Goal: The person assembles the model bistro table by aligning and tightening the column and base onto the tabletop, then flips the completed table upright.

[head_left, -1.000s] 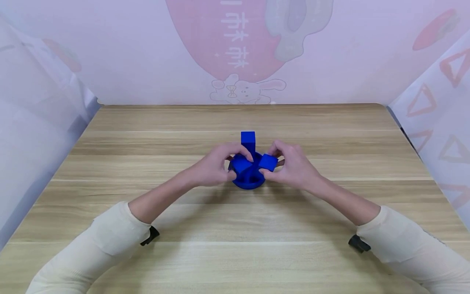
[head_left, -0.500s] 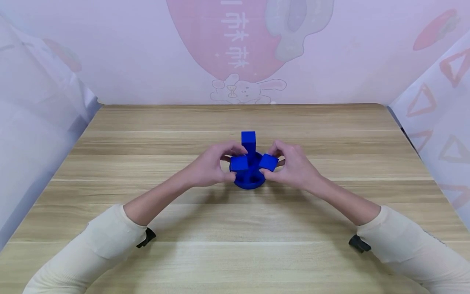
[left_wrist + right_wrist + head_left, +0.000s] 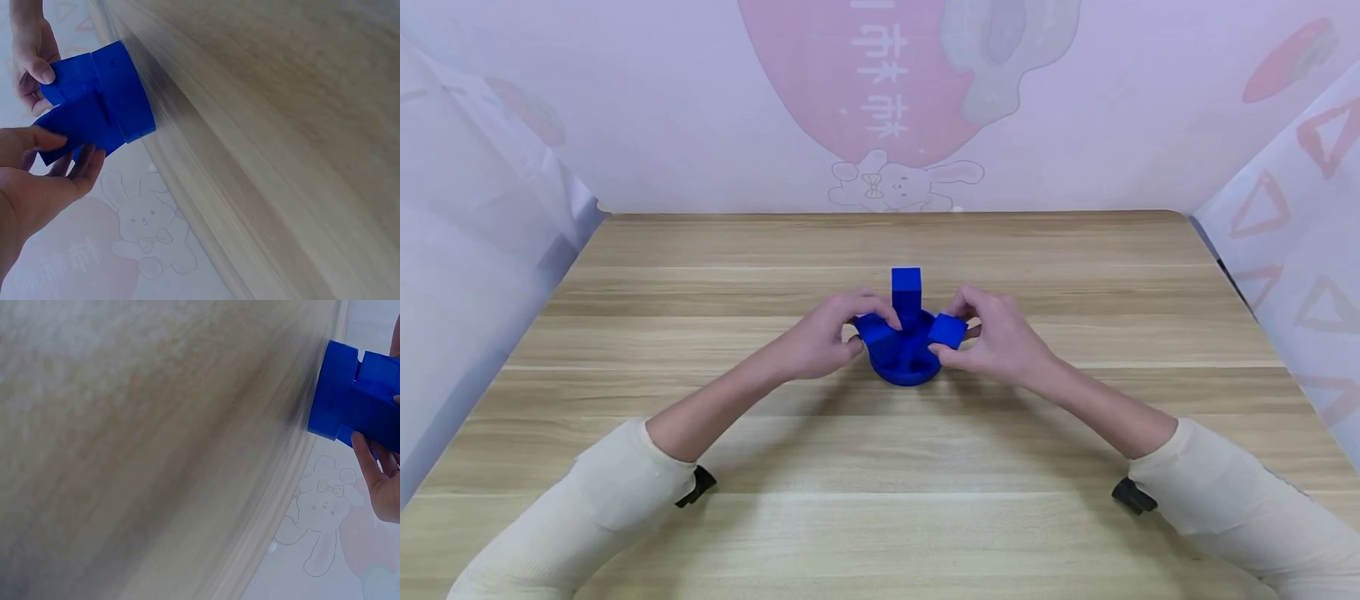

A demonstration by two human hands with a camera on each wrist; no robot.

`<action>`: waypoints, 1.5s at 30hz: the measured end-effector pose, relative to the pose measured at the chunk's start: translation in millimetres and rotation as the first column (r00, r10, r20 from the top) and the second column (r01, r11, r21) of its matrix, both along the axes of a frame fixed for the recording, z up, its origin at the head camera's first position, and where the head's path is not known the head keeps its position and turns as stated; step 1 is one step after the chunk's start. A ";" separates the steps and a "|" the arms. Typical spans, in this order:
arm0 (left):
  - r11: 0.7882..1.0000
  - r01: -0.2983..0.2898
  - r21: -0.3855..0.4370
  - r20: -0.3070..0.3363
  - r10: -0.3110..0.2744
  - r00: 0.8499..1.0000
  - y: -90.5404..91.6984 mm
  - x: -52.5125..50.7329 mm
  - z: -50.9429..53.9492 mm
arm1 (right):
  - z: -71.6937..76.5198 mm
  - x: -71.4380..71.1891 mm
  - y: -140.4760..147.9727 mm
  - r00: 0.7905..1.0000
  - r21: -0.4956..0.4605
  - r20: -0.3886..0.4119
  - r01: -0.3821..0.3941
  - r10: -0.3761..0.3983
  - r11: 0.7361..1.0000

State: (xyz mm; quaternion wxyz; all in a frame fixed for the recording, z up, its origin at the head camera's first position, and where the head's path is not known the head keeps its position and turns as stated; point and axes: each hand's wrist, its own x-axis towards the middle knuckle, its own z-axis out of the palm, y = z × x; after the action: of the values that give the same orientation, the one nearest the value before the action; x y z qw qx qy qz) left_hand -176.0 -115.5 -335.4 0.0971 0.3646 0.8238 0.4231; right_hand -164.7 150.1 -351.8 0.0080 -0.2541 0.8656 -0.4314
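Note:
A round blue base with recesses in its top stands on the table, its wall also visible in the left wrist view. At its far side a square-topped blue block stands upright. My left hand holds a second blue block between thumb and fingers; this one leans outward to the left over the base. On the other side my right hand pinches a third blue block standing at the base's right. The lower ends of both held blocks are partly hidden, so I cannot tell how deep they sit.
The wood-grain table spreads around the base on all sides. Behind it rises a pale printed backdrop, with white sheets at the sides. A black device shows at the right sleeve, and a similar one at the left.
My left hand has shifted slightly left. Its block stood more upright half a second ago and now tilts outward to the left. The right hand and its block have stayed put.

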 end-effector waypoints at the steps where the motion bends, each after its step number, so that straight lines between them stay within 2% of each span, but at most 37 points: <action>1: 1.000 -0.004 -0.012 0.006 0.004 1.000 -1.8 0.1 -0.5 | 0.0 -0.2 0.0 1.000 0.000 0.000 -0.001 0.001 1.000; 5: 0.999 -0.015 -0.041 0.038 0.017 0.999 -8.6 1.0 -2.3 | -0.1 -0.5 0.3 1.000 -0.004 0.006 -0.004 0.004 1.000; 8: 1.000 -0.025 -0.010 0.083 0.025 0.996 -10.9 1.9 -3.7 | -0.2 -0.4 0.4 1.000 -0.009 0.018 -0.004 0.005 1.000; 13: 0.991 -0.129 0.032 0.162 0.122 0.979 -10.8 2.7 -4.1 | -0.7 -0.2 0.1 1.000 -0.018 0.026 -0.004 0.005 1.000; 15: 0.986 -0.166 0.028 0.160 0.159 0.974 -10.4 2.0 -3.9 | -1.1 -0.1 0.0 1.000 -0.022 0.027 -0.004 0.005 1.000; 18: 0.985 -0.172 0.031 0.142 0.166 0.976 -10.0 0.1 -2.8 | -1.2 0.1 0.0 1.000 -0.028 0.026 -0.004 0.005 1.000; 23: 0.992 -0.124 0.016 0.080 0.122 0.989 -10.2 -4.1 -4.0 | -1.4 0.4 0.1 1.000 -0.032 0.018 -0.003 0.003 0.999; 28: 0.994 -0.106 -0.020 0.024 0.106 0.994 -8.7 -5.5 -5.1 | -1.6 0.3 -0.4 1.000 -0.025 0.012 -0.001 0.001 1.000; 33: 0.990 -0.138 -0.010 0.070 0.139 0.988 -6.5 -3.4 -3.2 | 0.0 0.3 -1.0 1.000 -0.021 0.017 0.002 -0.002 1.000; 35: 0.983 -0.185 -0.022 0.101 0.186 0.977 -5.4 -2.5 -2.0 | 0.9 0.4 -1.3 1.000 -0.020 0.018 0.002 -0.002 1.000; 40: 0.953 -0.300 -0.043 0.166 0.303 0.938 -1.3 -2.1 -0.9 | -0.4 0.4 -0.9 1.000 -0.025 0.013 0.001 -0.001 1.000; 42: 0.953 -0.301 -0.038 0.167 0.303 0.938 -0.4 -3.0 -0.9 | -1.1 0.3 -0.8 1.000 -0.034 0.008 0.000 0.000 0.999; 45: 0.967 -0.250 -0.046 0.126 0.254 0.959 -0.1 -4.3 -0.2 | -2.3 0.3 -0.4 1.000 -0.046 0.004 -0.002 0.002 0.999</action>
State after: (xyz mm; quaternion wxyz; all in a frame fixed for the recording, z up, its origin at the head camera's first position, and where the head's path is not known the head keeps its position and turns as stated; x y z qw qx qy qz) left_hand -180.4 -115.5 -335.6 0.1015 0.2270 0.8615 0.4427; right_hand -164.4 149.7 -354.1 0.0046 -0.2542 0.8552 -0.4516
